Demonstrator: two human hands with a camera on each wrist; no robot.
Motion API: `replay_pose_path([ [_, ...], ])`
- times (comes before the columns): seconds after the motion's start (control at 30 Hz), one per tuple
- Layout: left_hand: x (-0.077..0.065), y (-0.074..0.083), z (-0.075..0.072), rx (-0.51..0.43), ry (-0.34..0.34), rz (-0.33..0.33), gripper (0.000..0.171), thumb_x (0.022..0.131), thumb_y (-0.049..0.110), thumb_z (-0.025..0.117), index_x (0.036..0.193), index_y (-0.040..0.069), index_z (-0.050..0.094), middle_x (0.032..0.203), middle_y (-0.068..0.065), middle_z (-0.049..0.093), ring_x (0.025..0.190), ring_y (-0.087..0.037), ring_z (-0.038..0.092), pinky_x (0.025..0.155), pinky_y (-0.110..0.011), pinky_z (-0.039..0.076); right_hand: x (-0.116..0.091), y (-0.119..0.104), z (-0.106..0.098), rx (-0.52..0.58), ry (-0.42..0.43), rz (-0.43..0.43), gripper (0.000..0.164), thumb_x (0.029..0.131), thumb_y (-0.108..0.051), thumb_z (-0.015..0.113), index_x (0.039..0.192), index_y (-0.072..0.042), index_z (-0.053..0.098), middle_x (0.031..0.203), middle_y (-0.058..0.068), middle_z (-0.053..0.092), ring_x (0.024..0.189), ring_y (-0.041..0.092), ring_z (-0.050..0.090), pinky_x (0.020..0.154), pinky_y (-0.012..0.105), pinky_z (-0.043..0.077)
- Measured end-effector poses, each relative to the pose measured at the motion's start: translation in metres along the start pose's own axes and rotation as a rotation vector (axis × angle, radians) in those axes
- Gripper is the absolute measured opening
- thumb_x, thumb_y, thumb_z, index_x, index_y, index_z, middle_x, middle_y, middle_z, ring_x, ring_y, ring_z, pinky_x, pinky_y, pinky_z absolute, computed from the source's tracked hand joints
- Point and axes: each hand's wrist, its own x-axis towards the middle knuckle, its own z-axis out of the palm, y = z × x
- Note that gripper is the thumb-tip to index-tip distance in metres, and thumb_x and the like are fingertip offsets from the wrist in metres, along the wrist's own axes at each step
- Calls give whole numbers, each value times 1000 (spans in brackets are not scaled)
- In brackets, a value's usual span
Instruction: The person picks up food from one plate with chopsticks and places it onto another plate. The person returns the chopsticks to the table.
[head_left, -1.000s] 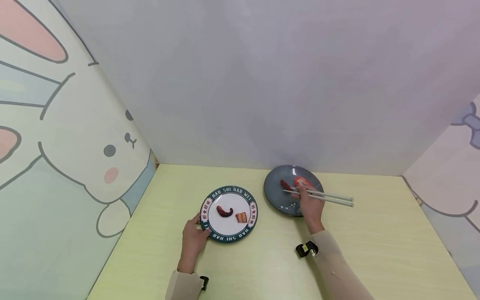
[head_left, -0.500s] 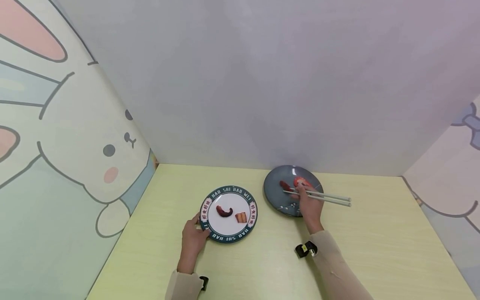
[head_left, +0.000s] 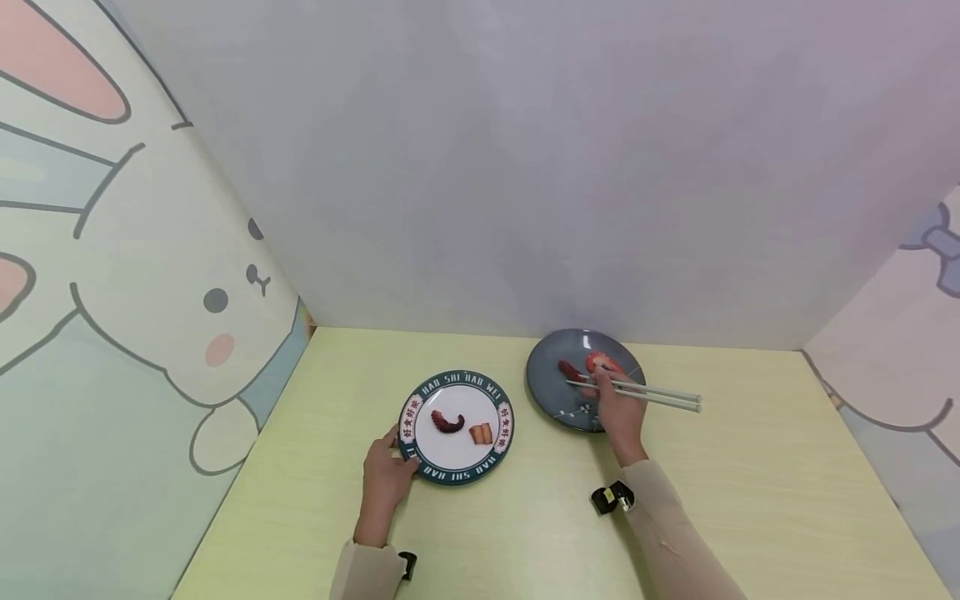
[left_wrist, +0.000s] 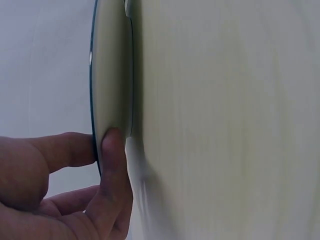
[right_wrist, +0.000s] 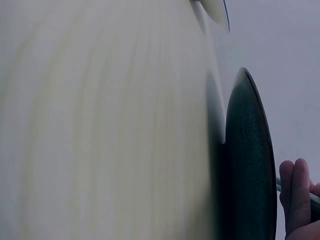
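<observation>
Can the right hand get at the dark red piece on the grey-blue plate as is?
Probably yes. The right hand holds chopsticks with their tips at the dark red piece, and nothing visible on the grey-blue plate blocks them.

The table (head_left: 765,467) is pale yellow, with soft wavy lines. Behind it is a plain grey wall (head_left: 517,167), a bit purple. The left wall (head_left: 82,467) has a big white bunny (head_left: 150,308) with long pink-and-white ears (head_left: 63,62) and a pink cheek (head_left: 221,350). The right wall (head_left: 881,342) shows a blue bow (head_left: 943,242).
</observation>
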Motion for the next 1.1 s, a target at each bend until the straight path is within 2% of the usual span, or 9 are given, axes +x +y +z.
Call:
replay_pose_path([
  [0.13,-1,1,0,-4,0,7,71,86,-9,72,151,-17,43,120,-28,55,85,-26,65,62,-27,52,-1,-1,-1,-19,-19,-3,33,105,-16,66,113,15,72,108,34,72,67,10,77,62,20,59],
  [0.47,-1,1,0,-24,-6,-15,71,88,-9,71,153,-14,43,121,-27,54,85,-25,64,62,-27,53,0,1,-2,-27,-28,11,34,106,-17,64,116,14,72,114,37,71,68,10,77,65,18,59],
  [0.63,-2,2,-1,-20,-10,-5,72,87,-9,71,153,-15,42,121,-28,54,84,-25,65,61,-28,54,-6,-14,-3,-41,-47,7,30,106,-9,62,116,19,70,113,40,68,68,14,78,68,21,60],
  [0.87,-1,2,0,-24,-11,-1,72,87,-10,71,152,-17,41,120,-28,54,82,-24,64,60,-28,53,-15,-29,-4,-48,-53,-52,26,106,-2,60,113,22,67,107,41,69,64,9,76,64,22,61],
  [1.1,-1,1,0,-30,-10,-6,72,87,-9,70,153,-15,41,121,-28,54,82,-24,62,60,-26,52,0,5,-2,-48,8,-47,31,106,-20,66,113,9,76,102,33,74,62,0,72,54,16,51],
])
